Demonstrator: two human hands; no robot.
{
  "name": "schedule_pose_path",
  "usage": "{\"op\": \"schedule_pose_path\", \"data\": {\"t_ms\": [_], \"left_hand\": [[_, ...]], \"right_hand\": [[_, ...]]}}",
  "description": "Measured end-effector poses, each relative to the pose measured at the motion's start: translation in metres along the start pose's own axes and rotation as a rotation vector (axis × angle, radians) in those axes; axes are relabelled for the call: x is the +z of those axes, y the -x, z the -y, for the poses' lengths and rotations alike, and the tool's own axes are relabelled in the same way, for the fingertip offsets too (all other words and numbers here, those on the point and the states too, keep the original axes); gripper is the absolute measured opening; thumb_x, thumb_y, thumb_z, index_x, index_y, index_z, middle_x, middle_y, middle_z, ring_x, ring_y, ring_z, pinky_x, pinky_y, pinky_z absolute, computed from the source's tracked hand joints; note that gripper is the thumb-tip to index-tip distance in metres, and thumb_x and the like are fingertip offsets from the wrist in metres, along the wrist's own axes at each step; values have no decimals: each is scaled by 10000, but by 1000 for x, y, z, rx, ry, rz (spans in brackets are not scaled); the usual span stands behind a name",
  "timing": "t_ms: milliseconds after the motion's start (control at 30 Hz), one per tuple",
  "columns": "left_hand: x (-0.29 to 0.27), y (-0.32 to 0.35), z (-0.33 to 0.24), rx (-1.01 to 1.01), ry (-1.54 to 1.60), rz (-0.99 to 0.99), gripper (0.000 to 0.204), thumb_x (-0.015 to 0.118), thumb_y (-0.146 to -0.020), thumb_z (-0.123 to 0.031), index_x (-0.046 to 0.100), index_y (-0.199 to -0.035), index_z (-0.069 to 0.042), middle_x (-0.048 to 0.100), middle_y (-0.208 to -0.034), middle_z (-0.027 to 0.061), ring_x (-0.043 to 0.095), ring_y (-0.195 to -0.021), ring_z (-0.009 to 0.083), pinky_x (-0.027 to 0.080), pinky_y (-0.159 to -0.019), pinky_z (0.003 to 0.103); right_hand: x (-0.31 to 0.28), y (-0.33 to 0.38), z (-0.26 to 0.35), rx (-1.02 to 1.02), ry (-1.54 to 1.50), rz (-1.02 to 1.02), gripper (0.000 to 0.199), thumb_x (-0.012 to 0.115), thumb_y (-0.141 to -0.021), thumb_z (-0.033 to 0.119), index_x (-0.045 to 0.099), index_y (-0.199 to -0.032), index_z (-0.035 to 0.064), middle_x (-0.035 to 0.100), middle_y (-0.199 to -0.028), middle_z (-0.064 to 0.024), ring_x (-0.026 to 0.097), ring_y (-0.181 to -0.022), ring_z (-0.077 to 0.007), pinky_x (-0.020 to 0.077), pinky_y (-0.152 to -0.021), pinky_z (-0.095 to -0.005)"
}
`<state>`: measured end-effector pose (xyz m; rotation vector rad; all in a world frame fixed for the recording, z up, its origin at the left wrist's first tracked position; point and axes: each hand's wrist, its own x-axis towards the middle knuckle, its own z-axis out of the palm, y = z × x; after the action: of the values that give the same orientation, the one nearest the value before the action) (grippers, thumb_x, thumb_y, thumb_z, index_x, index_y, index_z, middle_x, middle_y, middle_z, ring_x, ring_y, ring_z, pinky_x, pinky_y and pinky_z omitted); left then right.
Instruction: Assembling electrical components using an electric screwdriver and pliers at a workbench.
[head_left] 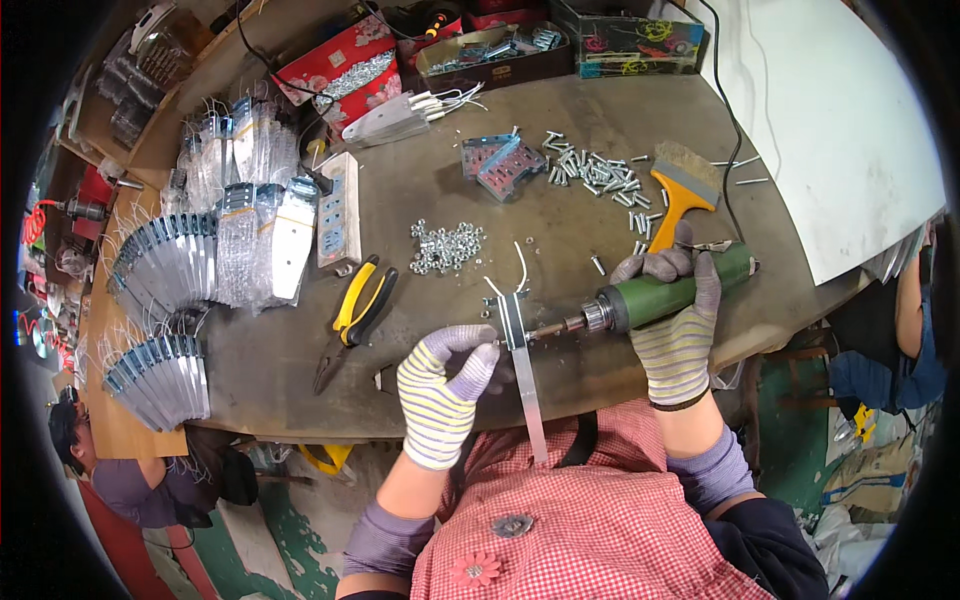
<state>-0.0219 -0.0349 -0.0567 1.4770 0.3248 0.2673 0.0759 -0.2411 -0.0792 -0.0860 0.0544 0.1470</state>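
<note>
My right hand (672,352), in a striped glove, is wrapped round a green power screwdriver (640,308). Its bit points left and meets the side of a dark clamp block (513,322). From that block a flat metal strip (530,405) runs down over the table edge toward my apron, and two white wires stick out above. My left hand (438,395), also gloved, has thumb and fingers pinched close beside the block's left side, opposite the bit. Whatever lies between those fingertips is too small to make out.
Loose nuts (445,247) and bolts (595,172) lie behind my hands. Yellow-handled pliers (352,310) rest left, near a power strip (339,210) and stacked strip assemblies (165,265). An orange brush (682,195) lies right. Boxes of hardware (495,55) line the back. Another person (130,480) sits left.
</note>
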Motion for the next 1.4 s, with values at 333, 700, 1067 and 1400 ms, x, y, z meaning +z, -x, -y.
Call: {"op": "schedule_pose_path", "data": {"t_ms": [333,700,1067,1400], "left_hand": [[5,4,12,67,-55,-83,156,743,-800,-36,698,-942,7,687,-805,54,636,-681,98,511,-618,228],[-34,-30,-9,434,-367,-203,296,733,-798,-102,566,-1035,-39,604,-885,33,574,-826,130,469,-768,291],[-114,-74,6,620,-459,-281,257,566,-902,-159,507,-1119,-35,556,-963,79,497,-692,123,443,-638,281],[30,-38,-71,585,69,86,709,641,-842,-190,347,-1465,-23,511,-1253,157,552,-1044,230,548,-817,372]], "right_hand": [[5,1,-2,-12,-28,-85,206,692,-868,227,586,-1023,142,402,-756,65,447,-722,-94,407,-946,-383],[-2,-1,0,1,24,-2,377,672,-885,240,550,-1233,160,361,-774,79,421,-746,-73,408,-954,-372],[0,-2,-3,33,-17,32,349,632,-909,224,565,-1244,149,372,-748,89,418,-722,-62,397,-951,-344],[1,-1,-6,-10,53,-45,324,612,-925,260,573,-1232,167,424,-750,92,489,-743,-78,424,-922,-387]]}}
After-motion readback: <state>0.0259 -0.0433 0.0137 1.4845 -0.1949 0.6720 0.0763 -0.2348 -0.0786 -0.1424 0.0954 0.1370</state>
